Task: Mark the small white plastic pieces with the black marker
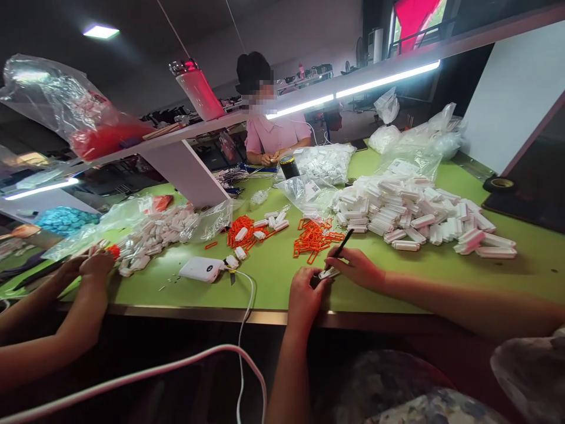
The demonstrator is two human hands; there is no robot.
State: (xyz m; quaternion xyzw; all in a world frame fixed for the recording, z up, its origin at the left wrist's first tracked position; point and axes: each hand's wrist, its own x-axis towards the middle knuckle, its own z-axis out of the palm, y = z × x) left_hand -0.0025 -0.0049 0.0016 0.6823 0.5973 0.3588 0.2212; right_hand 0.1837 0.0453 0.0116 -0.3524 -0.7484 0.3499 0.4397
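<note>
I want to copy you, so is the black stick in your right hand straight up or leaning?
Leaning. Held in the right hand, the black stick slants, its lower end down at the white piece.

Blk slim tool [345, 242] tilted, tip at wht plastic pc [329, 273].

The left forearm [292, 359] is standing nearly upright from the bottom edge of the view, its wrist [301, 325] is lying almost in line with it, and the left grip [306, 290] is curling toward the right with its fingers bent in a pinch. The right forearm [445, 299] is slanting in from the right edge, its wrist [383, 279] is pointing leftward and slightly upward, and the right grip [354, 266] is closing with its fingers drawn together. Both grips are sitting just beside each other, the right one slightly higher, with their fingertips angling inward.
</note>
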